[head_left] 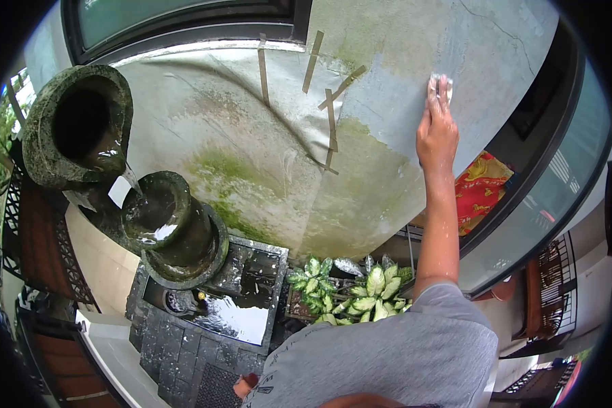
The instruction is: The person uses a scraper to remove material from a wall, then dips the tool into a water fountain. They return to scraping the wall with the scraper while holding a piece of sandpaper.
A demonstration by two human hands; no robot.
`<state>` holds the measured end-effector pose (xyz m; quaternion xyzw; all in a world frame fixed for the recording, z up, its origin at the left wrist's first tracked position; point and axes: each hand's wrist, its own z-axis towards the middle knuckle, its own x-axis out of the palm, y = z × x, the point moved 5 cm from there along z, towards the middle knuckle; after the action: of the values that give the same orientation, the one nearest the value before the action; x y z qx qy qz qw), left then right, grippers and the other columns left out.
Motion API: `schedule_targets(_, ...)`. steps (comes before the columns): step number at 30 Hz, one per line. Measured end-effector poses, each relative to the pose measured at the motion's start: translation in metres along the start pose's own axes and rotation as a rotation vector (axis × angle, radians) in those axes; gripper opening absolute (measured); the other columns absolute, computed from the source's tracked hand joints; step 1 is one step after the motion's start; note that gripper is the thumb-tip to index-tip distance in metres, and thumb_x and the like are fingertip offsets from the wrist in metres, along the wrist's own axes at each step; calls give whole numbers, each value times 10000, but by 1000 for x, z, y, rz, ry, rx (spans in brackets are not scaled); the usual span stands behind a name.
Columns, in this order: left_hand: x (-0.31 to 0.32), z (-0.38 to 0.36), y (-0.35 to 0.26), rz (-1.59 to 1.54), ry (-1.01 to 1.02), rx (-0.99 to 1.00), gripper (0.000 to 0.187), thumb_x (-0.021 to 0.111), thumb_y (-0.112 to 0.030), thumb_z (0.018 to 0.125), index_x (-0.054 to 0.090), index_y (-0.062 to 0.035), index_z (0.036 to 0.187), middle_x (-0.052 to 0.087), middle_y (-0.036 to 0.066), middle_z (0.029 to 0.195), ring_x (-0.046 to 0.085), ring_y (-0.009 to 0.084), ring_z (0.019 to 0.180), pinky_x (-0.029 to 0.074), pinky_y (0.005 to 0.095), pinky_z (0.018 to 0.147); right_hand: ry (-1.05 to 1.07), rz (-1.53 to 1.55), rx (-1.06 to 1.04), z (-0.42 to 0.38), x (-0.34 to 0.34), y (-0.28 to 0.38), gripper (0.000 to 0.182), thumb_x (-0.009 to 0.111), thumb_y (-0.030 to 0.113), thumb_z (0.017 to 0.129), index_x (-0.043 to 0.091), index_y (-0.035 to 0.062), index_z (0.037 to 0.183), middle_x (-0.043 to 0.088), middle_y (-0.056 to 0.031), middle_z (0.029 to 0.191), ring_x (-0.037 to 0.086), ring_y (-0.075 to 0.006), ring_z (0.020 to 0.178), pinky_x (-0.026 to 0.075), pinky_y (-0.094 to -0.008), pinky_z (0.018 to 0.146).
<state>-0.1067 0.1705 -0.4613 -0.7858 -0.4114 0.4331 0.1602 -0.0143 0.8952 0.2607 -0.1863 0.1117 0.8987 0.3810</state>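
Observation:
My right hand (438,129) reaches up to the wall (394,88) with the arm stretched out. Under its fingers a small whitish folded piece (450,85) is pressed flat to the wall; its kind does not show. Pale specks dot the forearm. Around the hand the wall is bluish-grey and patchy, with a thin crack above right and green stains lower down. At the bottom, a small patch of skin with a dark red shape shows beside my grey shirt (387,360); I cannot tell whether it is my left hand.
Brown tape strips (332,119) hold a greyish sheet (211,115) on the wall. Stone water pots (44,136) stand left, above a basin (275,292). Leafy plants (377,285) grow below my arm. To the right is a curved window (557,177), with a red patterned cloth (479,194) behind the wall's edge.

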Motion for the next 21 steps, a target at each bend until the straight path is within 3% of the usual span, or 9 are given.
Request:
schedule_targets(4, -4, -6, 0, 68, 26, 57, 417, 696, -312, 980, 771, 93, 1047, 784, 221, 898, 714, 293, 769, 525, 440, 730, -223, -52, -170, 79, -22, 12, 522, 539, 26, 986, 570, 120, 1498, 476, -106, 1603, 644, -402, 1228, 580, -475, 961)
schedule_targets(6, -14, -2, -12, 25, -88, -209, 420, 684, -298, 987, 764, 110, 1043, 783, 221, 890, 711, 276, 773, 523, 414, 713, -264, 39, -187, 91, -34, 21, 437, 538, 94, 1032, 627, 159, 1455, 525, -106, 1560, 551, -368, 1367, 525, -464, 1061)
schedule_targets(7, -14, 6, -5, 27, -86, -208, 420, 684, -298, 987, 764, 110, 1043, 783, 221, 890, 711, 276, 773, 523, 414, 713, -226, 26, -182, 90, -30, 9, 446, 532, 83, 1036, 617, 165, 1467, 521, -105, 1562, 541, -361, 1375, 511, -457, 1081)
schedule_targets(9, -2, 25, 3, -447, 122, -103, 428, 691, -292, 982, 757, 128, 1036, 775, 250, 900, 712, 304, 769, 525, 433, 715, -166, -7, -162, 63, -27, 0, 476, 532, 62, 1022, 595, 160, 1483, 497, -102, 1583, 585, -381, 1313, 542, -467, 1030)
schedule_targets(10, -4, 27, 3, -456, 120, -105, 428, 691, -292, 982, 757, 128, 1036, 775, 250, 900, 712, 304, 769, 525, 433, 715, -111, -30, -141, 46, -22, -2, 507, 531, 40, 1007, 574, 154, 1499, 473, -98, 1604, 628, -401, 1250, 574, -477, 979)
schedule_targets(12, -12, 28, 1, -194, 27, -11, 409, 701, -267, 977, 758, 134, 1030, 772, 255, 897, 706, 305, 747, 529, 435, 712, -21, -40, -79, 3, -13, -9, 549, 529, 12, 998, 539, 156, 1527, 440, -88, 1628, 617, -393, 1269, 572, -484, 987)
schedule_targets(15, -8, 25, 7, -259, 23, -76, 411, 696, -287, 978, 772, 114, 1024, 780, 235, 914, 719, 300, 758, 540, 437, 730, 14, -1, -45, -22, -3, -14, 594, 532, -18, 976, 512, 150, 1546, 415, -85, 1644, 618, -393, 1267, 575, -493, 981)
schedule_targets(18, -2, 37, -8, -232, 37, -72, 414, 696, -291, 977, 773, 112, 1029, 781, 232, 917, 723, 302, 767, 543, 434, 734, -93, -37, -185, 7, -8, -9, 580, 533, -9, 974, 516, 130, 1537, 434, -89, 1632, 649, -407, 1206, 585, -498, 948)
schedule_targets(21, -6, 40, -8, -157, 64, -94, 418, 697, -298, 975, 774, 108, 1036, 784, 227, 921, 730, 305, 780, 547, 430, 739, -131, 22, -155, 75, -18, 6, 531, 507, 21, 1010, 543, 154, 1523, 465, -106, 1605, 553, -412, 1331, 537, -500, 1023)
